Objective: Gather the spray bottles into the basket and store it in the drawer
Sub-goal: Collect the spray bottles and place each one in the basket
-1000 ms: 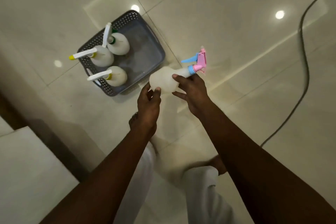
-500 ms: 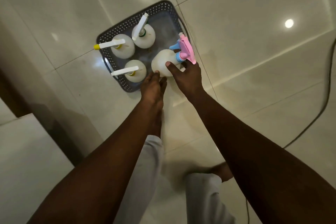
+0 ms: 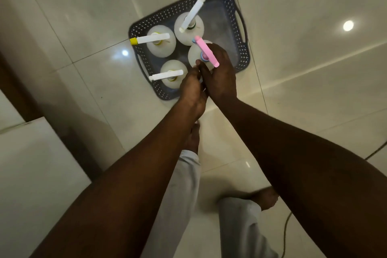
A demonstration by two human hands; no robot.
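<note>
Pink-trigger bottle [image 3: 199, 54] stands upright in basket [image 3: 240, 27], at its near right corner, body directly under the right hand [image 3: 219, 75]. Right fingers [image 3: 217, 52] clamped round its neck and shoulder; trigger's long axis runs away-left to near-right across them. Left hand [image 3: 191, 90] just beside, fingertips touching the body's near side, grip unclear. Three other bottles stand left of the fingers.
</note>
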